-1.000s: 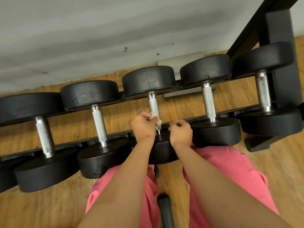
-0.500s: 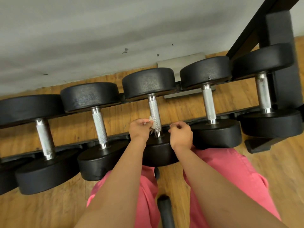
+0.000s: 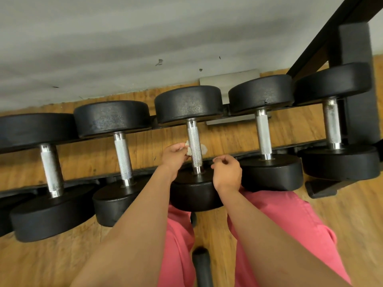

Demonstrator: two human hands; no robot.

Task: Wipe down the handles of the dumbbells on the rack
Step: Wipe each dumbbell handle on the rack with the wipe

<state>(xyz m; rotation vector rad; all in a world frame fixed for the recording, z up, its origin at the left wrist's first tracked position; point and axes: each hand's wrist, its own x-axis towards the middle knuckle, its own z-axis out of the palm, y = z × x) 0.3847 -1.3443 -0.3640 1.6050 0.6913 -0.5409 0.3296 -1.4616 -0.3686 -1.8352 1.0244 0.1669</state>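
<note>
**Hazards.**
- The wipe [image 3: 189,150] is gripped at one end only. Its other end lies loose on the right of the middle handle [image 3: 194,145], apart from the right hand [image 3: 227,173]. A pull from the left would likely drag it off the bar and drop it to the floor [image 3: 228,139].
- The wipe is small, so the far knurling may be missed.
- Fingers sit close to the near head [image 3: 194,189]. If the dumbbell rolls on the rack [image 3: 87,179], they could be pinched.

**Pose.** Both forearms reach forward and down.
- Left hand [image 3: 173,156]: thumb and fingers pinch the wipe beside the lower left of the handle.
- Right hand: fingers curled, thumb near index, nothing visible in them. It is just right of the handle's base.
</note>
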